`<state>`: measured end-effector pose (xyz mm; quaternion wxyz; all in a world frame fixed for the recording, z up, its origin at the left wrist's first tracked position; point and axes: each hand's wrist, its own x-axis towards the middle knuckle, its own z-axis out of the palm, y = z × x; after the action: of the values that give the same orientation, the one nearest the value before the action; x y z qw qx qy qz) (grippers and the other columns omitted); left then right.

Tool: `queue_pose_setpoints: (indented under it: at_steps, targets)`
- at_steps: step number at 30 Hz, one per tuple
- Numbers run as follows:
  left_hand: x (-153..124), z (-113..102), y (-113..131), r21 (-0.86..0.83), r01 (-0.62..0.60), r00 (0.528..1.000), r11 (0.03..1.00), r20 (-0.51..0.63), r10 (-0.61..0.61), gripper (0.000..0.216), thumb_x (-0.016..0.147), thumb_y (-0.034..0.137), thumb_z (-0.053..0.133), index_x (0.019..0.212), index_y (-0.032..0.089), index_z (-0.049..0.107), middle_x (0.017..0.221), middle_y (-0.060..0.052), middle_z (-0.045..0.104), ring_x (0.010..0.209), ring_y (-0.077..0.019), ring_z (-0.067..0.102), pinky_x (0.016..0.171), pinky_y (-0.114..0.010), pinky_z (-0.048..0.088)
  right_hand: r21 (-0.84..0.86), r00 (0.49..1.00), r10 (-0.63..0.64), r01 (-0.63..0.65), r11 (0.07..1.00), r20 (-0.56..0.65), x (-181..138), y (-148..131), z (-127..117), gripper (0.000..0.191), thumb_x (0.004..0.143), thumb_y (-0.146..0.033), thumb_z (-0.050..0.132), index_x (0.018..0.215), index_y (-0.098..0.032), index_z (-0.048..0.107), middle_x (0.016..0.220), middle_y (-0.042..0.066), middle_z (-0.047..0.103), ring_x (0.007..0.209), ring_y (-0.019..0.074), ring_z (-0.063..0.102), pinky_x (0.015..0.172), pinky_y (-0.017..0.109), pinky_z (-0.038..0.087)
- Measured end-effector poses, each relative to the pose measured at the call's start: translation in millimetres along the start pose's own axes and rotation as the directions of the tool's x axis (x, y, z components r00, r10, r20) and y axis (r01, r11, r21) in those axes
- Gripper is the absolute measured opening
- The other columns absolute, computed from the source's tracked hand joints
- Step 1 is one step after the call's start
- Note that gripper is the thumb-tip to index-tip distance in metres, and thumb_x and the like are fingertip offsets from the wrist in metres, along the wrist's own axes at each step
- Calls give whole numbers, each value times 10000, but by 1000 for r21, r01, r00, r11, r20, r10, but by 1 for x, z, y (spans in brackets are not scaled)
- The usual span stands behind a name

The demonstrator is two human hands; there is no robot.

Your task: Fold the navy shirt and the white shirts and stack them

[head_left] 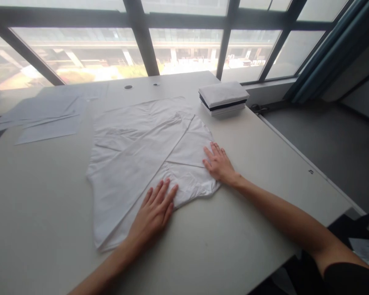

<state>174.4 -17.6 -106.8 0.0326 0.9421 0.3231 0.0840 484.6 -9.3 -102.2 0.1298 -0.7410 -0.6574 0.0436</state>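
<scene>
A white garment, apparently a shirt (132,159), lies partly folded on the white table, with a long sleeve-like strip laid diagonally across it. Wrinkles run over its upper part and its near right corner. My left hand (155,209) rests flat on the near edge of the cloth, fingers stretched out. At the right edge of the shirt, my right hand (218,164) lies palm down, its fingers spread and its fingertips on the fabric. Neither hand grips anything.
On the far right of the table (264,196) stands a stack of folded cloth (224,94), white with a dark layer. Several sheets of paper (49,110) lie at the far left. Beyond are windows (184,45), and a blue curtain (329,53) hangs at the right.
</scene>
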Motion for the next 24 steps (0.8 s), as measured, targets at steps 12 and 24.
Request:
queue_pose_setpoints:
  at_steps: [12,24]
  targets:
    - [-1,3,5,48,-36,999,998,-24,37,774,988,537,428,1596,144,156,1626,-175,222,1506,-323,188,1185,-520,249,225,823,-564,563,795,-69,-45,-88,-6,600,989,-323,501,1541,-160,331,1615,162,270,1518,270,158,1214,520,197]
    - [-3,0,4,27,-58,998,998,-21,59,913,986,497,448,1574,21,-64,1615,-256,160,1506,-348,128,1178,-521,282,229,785,-617,590,774,62,-60,-87,13,796,990,-584,388,1570,-70,208,1607,205,242,1512,283,175,1223,523,171]
